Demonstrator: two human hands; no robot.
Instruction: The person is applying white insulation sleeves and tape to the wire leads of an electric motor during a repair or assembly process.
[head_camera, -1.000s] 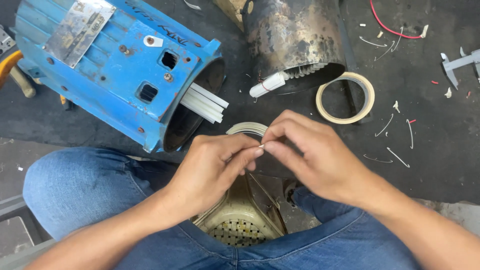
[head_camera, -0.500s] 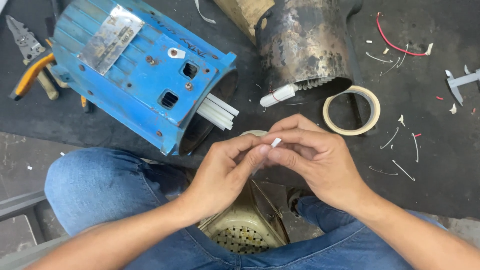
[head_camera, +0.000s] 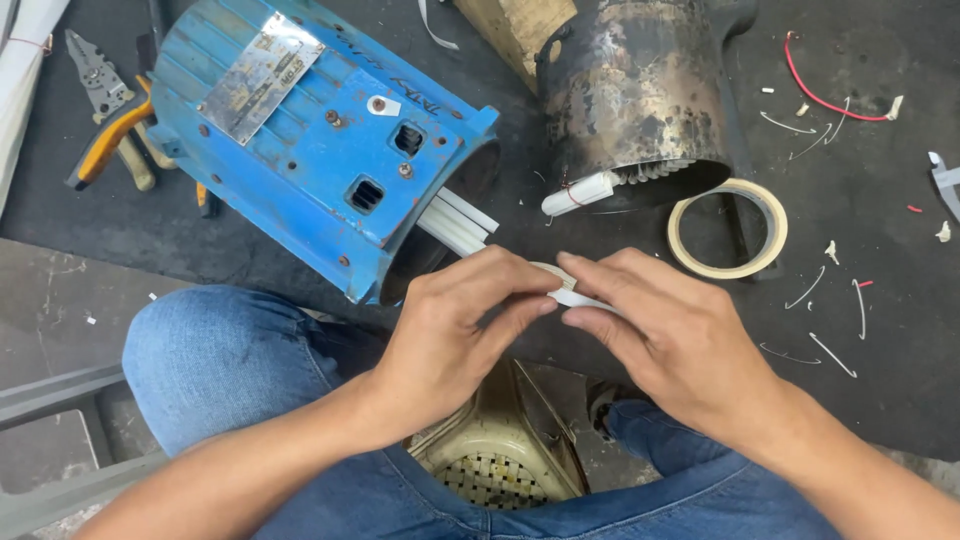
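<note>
1. The left hand (head_camera: 450, 330) and right hand (head_camera: 665, 340) meet fingertip to fingertip above the person's lap, both pinched shut on a small white sleeve piece (head_camera: 572, 296).
2. That white piece lies between the two hands, its end showing just past the left thumb and under the right fingers.
3. Just beyond the left hand lies a blue motor housing (head_camera: 300, 140) on its side, with white insulation strips (head_camera: 455, 222) sticking out of its open end.
4. A dark, scorched stator body (head_camera: 640, 90) stands beyond the right hand, with a roll of masking tape (head_camera: 728, 228) beside it.
5. Pliers with yellow handles (head_camera: 105, 135) lie far left on the black mat (head_camera: 880, 360).
6. A cream fan cover (head_camera: 490, 460) sits between the knees.
</note>
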